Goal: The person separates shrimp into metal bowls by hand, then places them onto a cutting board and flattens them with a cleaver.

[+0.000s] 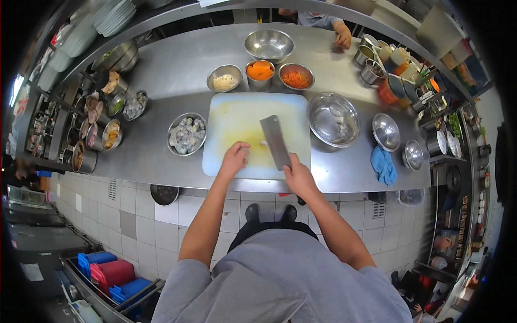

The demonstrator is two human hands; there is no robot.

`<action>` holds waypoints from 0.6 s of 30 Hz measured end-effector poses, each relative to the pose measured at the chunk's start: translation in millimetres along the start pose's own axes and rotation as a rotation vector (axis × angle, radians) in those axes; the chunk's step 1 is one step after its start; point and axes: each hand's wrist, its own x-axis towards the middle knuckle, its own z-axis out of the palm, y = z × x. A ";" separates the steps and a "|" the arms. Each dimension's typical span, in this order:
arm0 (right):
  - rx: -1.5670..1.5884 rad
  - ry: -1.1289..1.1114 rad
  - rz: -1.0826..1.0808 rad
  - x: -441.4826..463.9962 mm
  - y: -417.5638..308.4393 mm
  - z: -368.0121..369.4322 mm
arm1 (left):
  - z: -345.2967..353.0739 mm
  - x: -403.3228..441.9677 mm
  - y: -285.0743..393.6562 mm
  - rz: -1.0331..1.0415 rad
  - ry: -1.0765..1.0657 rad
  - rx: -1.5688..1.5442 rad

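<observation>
My right hand (299, 176) grips the handle of a cleaver (275, 141), whose broad blade lies over the right half of a white cutting board (226, 116). My left hand (235, 159) is over the board's front left part with its fingers curled in; what they hold, if anything, is too small to make out. Between the hand and the blade lies a small pale piece (264, 143), beside a yellow stain. Left of the board stands a steel bowl of raw, greyish peeled shrimp (187, 134). To its right, a larger steel bowl (318, 126) holds a few similar pale pieces (340, 119).
Behind the board stand bowls of chopped pale pieces (224, 82), orange food (260, 70) and shredded carrot (297, 79), plus a large steel bowl (269, 46). A blue cloth (383, 166) lies at right near two steel bowls. Another person's hand (343, 39) rests across the table.
</observation>
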 end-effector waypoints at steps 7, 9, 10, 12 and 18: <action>0.251 0.077 0.142 -56.7 72.0 -10.8 | 38.4 27.4 11.5 0.162 0.059 0.352; 0.270 0.095 0.165 -67.4 80.3 -12.1 | 58.2 29.0 15.4 0.224 0.070 0.497; 0.290 0.102 0.177 -72.1 84.0 -12.5 | 65.6 28.8 19.6 0.282 0.096 0.643; 0.246 0.122 0.199 -81.5 95.7 -9.7 | 75.7 28.6 28.8 0.262 0.055 0.724; 0.220 0.126 0.231 -105.1 125.8 -7.3 | 80.0 60.0 40.5 0.105 -0.120 0.806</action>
